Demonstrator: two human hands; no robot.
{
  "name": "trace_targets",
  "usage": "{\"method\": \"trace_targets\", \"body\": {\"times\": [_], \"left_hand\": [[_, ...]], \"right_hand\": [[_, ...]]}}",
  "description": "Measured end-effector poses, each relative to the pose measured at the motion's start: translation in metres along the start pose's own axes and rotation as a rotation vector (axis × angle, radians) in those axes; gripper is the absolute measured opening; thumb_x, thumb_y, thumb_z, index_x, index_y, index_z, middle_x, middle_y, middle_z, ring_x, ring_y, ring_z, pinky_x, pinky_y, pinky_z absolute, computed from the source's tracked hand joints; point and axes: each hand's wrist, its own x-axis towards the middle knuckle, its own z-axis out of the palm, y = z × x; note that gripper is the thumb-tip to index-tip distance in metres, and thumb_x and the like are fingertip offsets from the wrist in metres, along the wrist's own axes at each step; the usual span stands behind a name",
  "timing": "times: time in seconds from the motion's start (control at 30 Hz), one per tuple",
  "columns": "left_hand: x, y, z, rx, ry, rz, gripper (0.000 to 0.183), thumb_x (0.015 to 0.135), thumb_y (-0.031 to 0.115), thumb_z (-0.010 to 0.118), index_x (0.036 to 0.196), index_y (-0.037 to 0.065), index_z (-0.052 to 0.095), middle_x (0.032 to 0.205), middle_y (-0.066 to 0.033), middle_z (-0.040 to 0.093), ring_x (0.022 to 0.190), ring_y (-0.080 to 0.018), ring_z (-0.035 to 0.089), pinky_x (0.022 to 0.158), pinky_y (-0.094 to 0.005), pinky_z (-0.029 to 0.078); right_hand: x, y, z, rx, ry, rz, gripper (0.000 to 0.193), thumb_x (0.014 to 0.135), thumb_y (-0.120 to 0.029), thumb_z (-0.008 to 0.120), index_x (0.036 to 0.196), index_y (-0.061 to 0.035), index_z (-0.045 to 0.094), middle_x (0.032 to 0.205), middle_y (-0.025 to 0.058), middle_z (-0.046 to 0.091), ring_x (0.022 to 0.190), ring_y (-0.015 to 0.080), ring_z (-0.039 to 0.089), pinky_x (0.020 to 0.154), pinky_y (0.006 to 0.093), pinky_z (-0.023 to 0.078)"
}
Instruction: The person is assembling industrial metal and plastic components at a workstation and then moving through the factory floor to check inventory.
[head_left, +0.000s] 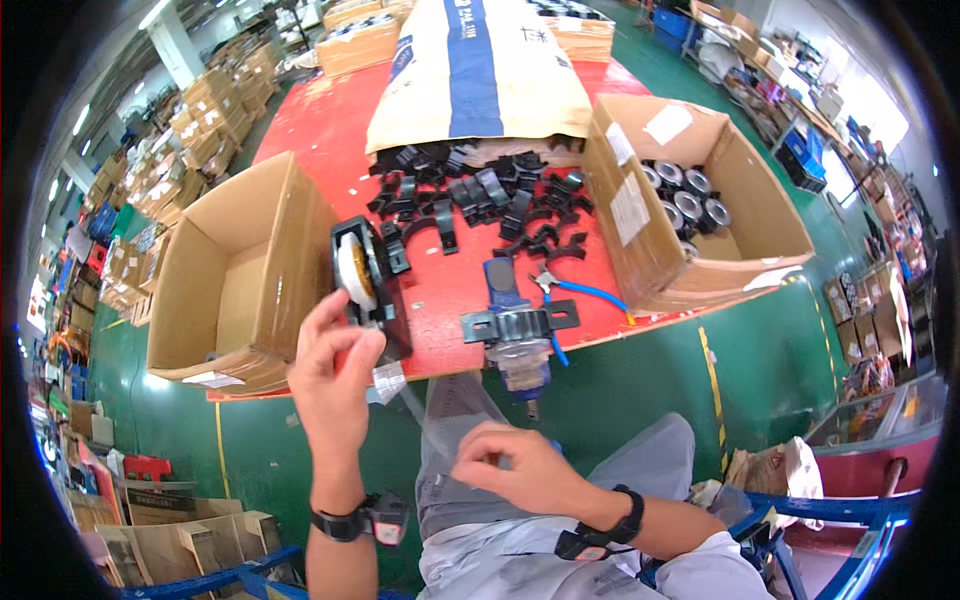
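A black tape dispenser point(398, 325) with a white roll point(355, 270) stands at the table's front edge. Beside it is my left hand point(335, 375), fingers partly bent and apart, with no held thing visible. Lower down, over my lap, my right hand point(525, 470) is closed in a pinch on the end of a clear tape strip point(418, 412), which stretches up toward the dispenser. To the right, a black bracket point(520, 323) lies across a blue vise point(505, 285) at the table edge. Blue-handled cutting pliers point(590, 291) rest beside the vise.
A pile of black curved clips point(485, 195) lies before a white sack point(480, 70) on the red table point(430, 300). An open carton point(220, 290) stands left; another carton point(640, 235) at right holds several round black-and-silver parts point(690, 205). A blue chair frame flanks me.
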Motion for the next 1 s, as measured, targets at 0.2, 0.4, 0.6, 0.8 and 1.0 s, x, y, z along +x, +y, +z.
{"method": "trace_targets", "body": {"times": [0.2,0.4,0.6,0.8,1.0], "left_hand": [[0.05,0.043,0.072,-0.384,-0.521,-0.254,0.018,0.078,0.011,0.072,0.086,-0.005,0.07,0.119,-0.0125,0.057,0.101,-0.0171,0.057,0.085,-0.0299,0.047],[0.064,0.017,0.093,-0.477,-0.728,-0.471,0.014,0.077,0.011,0.074,0.084,-0.001,0.072,0.107,-0.0047,0.061,0.077,-0.0085,0.059,0.068,-0.0242,0.048],[0.072,0.007,0.098,-0.392,-0.802,-0.553,0.015,0.079,0.011,0.073,0.086,-0.002,0.07,0.087,-0.0044,0.064,0.068,-0.0087,0.059,0.061,-0.0223,0.048],[0.075,-0.011,0.103,-0.237,-1.01,-0.604,0.014,0.081,0.015,0.071,0.082,0.001,0.07,0.072,-0.0004,0.065,0.064,-0.0057,0.058,0.057,-0.0209,0.043],[0.094,-0.019,0.113,-0.022,-1.302,-0.516,0.021,0.081,0.026,0.069,0.076,0.006,0.069,0.066,0.0056,0.058,0.057,-0.0037,0.046,0.051,-0.0226,0.035]], "right_hand": [[-0.043,-0.022,-0.038,0.114,0.335,-0.16,0.006,0.084,-0.003,0.067,0.083,0.0002,0.062,0.088,0.0063,0.061,0.075,0.009,0.054,0.063,0.023,0.044],[-0.048,-0.013,-0.028,0.222,0.466,-0.133,0.006,0.085,-0.003,0.065,0.082,0.0001,0.061,0.089,0.0063,0.061,0.077,0.0099,0.054,0.067,0.0243,0.045],[-0.043,-0.006,-0.025,0.271,0.471,-0.093,0.007,0.086,-0.004,0.064,0.081,0.0002,0.06,0.089,0.0063,0.061,0.078,0.0102,0.055,0.069,0.0248,0.045],[-0.04,0.009,-0.026,0.198,0.468,-0.061,0.009,0.088,-0.007,0.064,0.083,0.0,0.06,0.089,0.0055,0.061,0.076,0.0088,0.053,0.068,0.0238,0.044],[-0.031,0.024,-0.025,0.206,0.465,0.103,0.014,0.09,-0.014,0.064,0.087,-0.001,0.061,0.079,-0.0004,0.058,0.07,0.0044,0.049,0.062,0.0212,0.042]]}}
